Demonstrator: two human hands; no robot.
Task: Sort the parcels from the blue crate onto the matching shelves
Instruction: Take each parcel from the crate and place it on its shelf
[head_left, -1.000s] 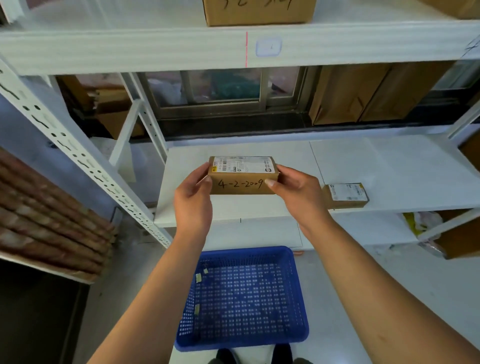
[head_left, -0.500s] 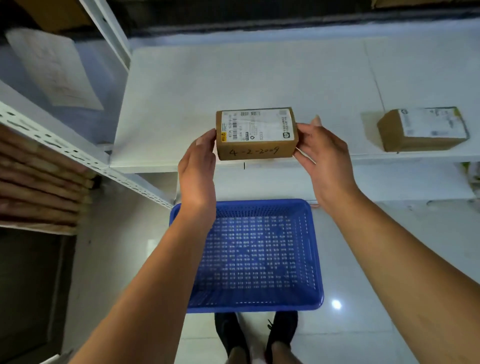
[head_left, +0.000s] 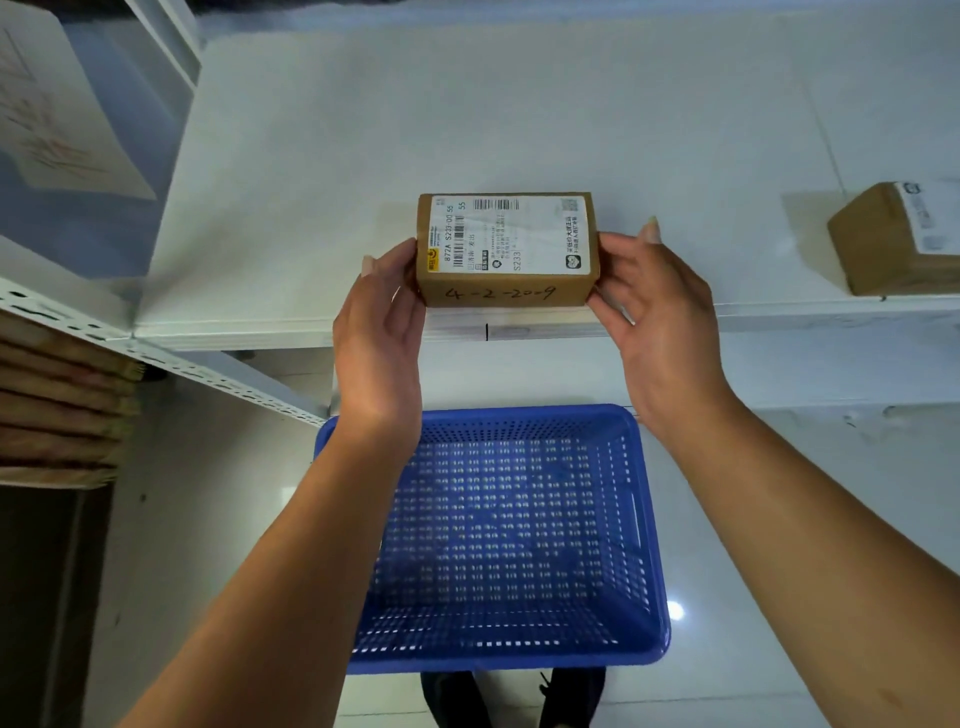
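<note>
ok so the small brown cardboard parcel with the white shipping label (head_left: 506, 249) is now down at the front edge of the white shelf board (head_left: 519, 104), label facing up and the handwritten "4-2-2009" side facing the person. Half a second back it was hanging over that front lip, and a second ago it was held up in the air in front of the shelf, so it's gone forward and down. It looks like it's sitting on the board, though I can't swear the bottom is touching. The left hand (head_left: 376, 332) is against the parcel's left short end and the right hand (head_left: 660, 322) against the right one. The fingers on both are pretty much straight and just pressing the ends, not wrapped round it, with both index fingers poking up past the box. Earlier they were curled a bit more. The second brown cardboard parcel (head_left: 898, 239) is on the same shelf well off to the right, same as before. The blue perforated plastic crate (head_left: 519, 545) sits on the glossy floor below the arms, nothing in it, with dark shoes (head_left: 457, 699) just behind its near rim
</note>
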